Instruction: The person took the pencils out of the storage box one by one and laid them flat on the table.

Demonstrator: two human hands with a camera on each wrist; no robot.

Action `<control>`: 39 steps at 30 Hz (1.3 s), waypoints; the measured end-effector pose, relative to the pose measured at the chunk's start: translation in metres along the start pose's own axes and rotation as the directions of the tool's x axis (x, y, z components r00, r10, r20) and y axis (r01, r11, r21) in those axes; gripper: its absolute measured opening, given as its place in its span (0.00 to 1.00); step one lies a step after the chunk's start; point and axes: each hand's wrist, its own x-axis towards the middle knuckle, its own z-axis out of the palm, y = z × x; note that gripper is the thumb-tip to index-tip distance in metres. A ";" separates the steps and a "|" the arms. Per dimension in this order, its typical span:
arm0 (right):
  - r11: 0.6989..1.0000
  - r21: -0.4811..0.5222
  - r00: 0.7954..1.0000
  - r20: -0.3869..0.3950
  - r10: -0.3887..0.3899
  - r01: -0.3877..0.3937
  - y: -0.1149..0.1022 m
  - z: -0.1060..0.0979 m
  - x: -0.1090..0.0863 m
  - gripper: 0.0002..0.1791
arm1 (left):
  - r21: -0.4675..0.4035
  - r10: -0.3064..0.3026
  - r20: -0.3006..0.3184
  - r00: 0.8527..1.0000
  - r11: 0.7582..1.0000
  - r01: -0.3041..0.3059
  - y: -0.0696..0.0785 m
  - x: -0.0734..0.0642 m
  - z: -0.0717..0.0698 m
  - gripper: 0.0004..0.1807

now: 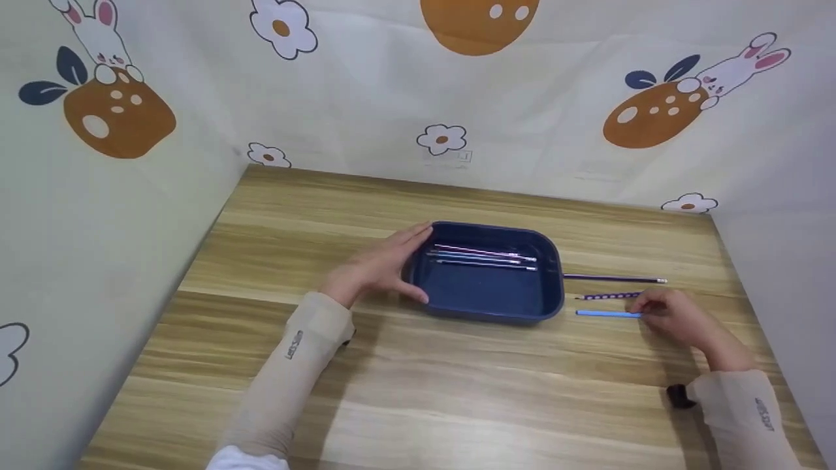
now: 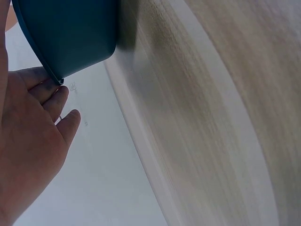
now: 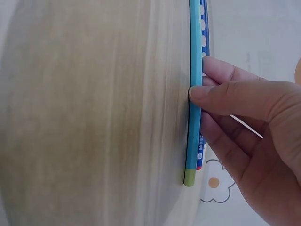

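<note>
A dark blue rectangular plastic container (image 1: 483,292) stands mid-table, with several pencils (image 1: 486,260) lying side by side along its far part. At its left end is my left hand (image 1: 382,266), thumb and fingers spread and nearly straight against the rim; the left wrist view shows the fingertips (image 2: 56,101) at the rim's edge. To the right of the container, my right hand (image 1: 676,318) pinches a light blue pencil (image 3: 194,136) with a green end, thumb on its near side. Just behind lies a blue-purple pencil (image 1: 607,297) with white dots, partly hidden by the fingers.
A dark pencil (image 1: 614,279) with a pale tip lies farther back, one end right at the container's right wall. Patterned white sheets (image 1: 366,98) enclose the wooden tabletop (image 1: 457,391) at the back and both sides.
</note>
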 end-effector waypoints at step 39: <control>0.988 0.102 0.965 -0.247 -0.086 0.114 -0.027 -0.003 0.003 0.13 | -0.004 -0.018 0.021 1.000 1.000 0.018 0.002 -0.001 -0.003 0.71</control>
